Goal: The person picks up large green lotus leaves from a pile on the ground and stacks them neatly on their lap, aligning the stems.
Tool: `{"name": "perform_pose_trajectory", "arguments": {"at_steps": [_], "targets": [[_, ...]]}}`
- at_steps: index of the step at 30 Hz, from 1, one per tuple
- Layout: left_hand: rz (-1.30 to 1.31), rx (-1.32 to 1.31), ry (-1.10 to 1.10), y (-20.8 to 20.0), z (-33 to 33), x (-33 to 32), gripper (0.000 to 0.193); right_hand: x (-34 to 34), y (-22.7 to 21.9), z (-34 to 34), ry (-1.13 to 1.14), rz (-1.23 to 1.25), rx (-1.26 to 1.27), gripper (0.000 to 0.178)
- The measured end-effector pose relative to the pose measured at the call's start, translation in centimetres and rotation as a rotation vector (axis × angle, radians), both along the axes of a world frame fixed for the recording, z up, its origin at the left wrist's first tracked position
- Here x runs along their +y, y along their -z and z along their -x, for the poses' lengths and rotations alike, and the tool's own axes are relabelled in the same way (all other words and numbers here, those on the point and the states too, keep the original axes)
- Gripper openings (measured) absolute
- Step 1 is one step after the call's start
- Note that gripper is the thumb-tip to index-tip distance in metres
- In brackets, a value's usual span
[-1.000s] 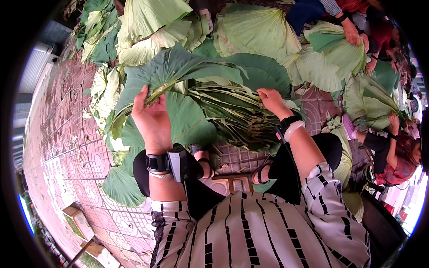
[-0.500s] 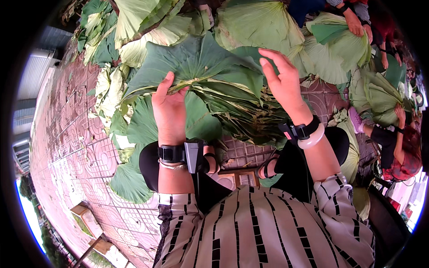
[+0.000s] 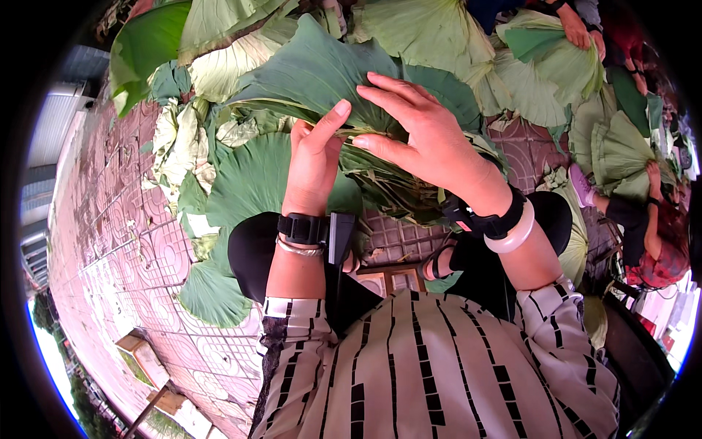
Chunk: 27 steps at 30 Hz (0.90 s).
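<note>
In front of me is a folded stack of large green lotus leaves [image 3: 314,62], its layered edges facing my body. My left hand [image 3: 314,150] grips the near edge, thumb up and the other fingers partly hidden by the leaves. Over the right part of the stack lies my right hand [image 3: 424,139], fingers stretched out and touching the top leaf, thumb apart from them near the fold. Below the stack, a broad green lotus leaf [image 3: 252,183] spreads over the ground by my left knee. More folded leaf edges show under my right hand.
Heaps of pale green leaves [image 3: 417,33] lie beyond the stack, and crumpled yellowish leaves [image 3: 179,146] to the left. At the right, a co-worker's hands [image 3: 578,33] hold leaves; another person in a red checked top [image 3: 665,241] crouches nearby. Patterned paving [image 3: 146,241] extends left.
My right hand has come down and left onto the leaves. My left hand has shifted right along the edge, and the top leaf has folded over. A bright green leaf has appeared at the upper left.
</note>
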<state>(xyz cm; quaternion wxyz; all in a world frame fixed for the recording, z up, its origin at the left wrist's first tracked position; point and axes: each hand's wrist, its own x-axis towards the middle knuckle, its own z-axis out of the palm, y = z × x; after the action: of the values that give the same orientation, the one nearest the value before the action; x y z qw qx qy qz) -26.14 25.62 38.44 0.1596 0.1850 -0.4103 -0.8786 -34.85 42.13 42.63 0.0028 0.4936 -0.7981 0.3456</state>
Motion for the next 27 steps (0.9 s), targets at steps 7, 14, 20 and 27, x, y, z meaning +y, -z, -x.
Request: {"name": "perform_pose_trajectory", "arguments": {"at_steps": [7, 14, 20, 27], "targets": [[-0.003, -0.047, -0.008, -1.5, -0.1, 1.0, 0.016, 0.7, -0.3, -0.1, 0.028, 0.098, -0.097, 0.037], [0.025, -0.062, 0.018, 0.1, -0.2, 0.2, 0.014, 1.1, -1.0, 0.6, 0.09, 0.169, -0.114, 0.022], [-0.02, -0.06, 0.009, -0.5, -0.1, 0.2, 0.017, 3.3, -1.8, 3.4, 0.321, 0.128, -0.163, 0.02], [-0.003, -0.112, -0.132, 1.1, -0.1, -1.5, 0.014, 6.3, -1.7, 9.6, 0.517, 0.235, 0.212, 0.02]]}}
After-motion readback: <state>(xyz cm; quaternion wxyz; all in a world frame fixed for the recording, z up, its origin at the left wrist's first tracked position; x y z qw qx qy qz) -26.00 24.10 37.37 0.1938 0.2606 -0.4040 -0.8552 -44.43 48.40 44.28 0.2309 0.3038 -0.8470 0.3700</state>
